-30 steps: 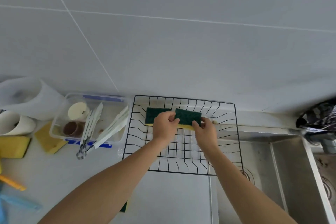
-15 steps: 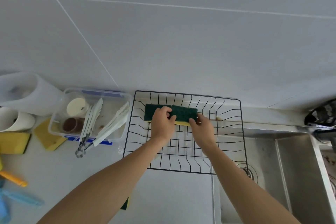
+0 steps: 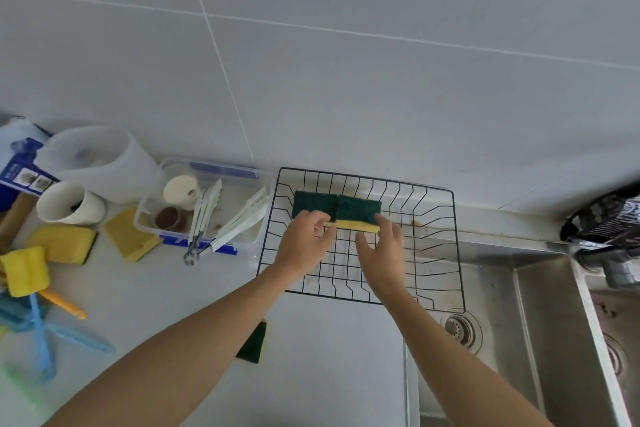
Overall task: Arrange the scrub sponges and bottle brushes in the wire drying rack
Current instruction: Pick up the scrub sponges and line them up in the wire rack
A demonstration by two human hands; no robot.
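A black wire drying rack (image 3: 454,239) sits on the counter, partly over the sink. Two green-topped yellow scrub sponges lie side by side along its far side: the left sponge (image 3: 313,203) and the right sponge (image 3: 358,213). My left hand (image 3: 304,243) rests at the front edge of the sponges with loosely bent fingers. My right hand (image 3: 381,250) is spread, fingertips at the right sponge's right end. More yellow sponges (image 3: 62,243) and blue bottle brushes (image 3: 38,333) lie at the left. Another sponge (image 3: 252,343) peeks out under my left forearm.
A clear plastic container (image 3: 207,165) with white tongs and small cups stands left of the rack. A white cup (image 3: 69,203) and a translucent jug (image 3: 97,159) stand further left. The steel sink (image 3: 540,322) and its drain (image 3: 460,328) are at the right.
Both hands have let go of the sponges and drawn back a little toward me. The two sponges now lie together at the rack's far side. The view has shifted right.
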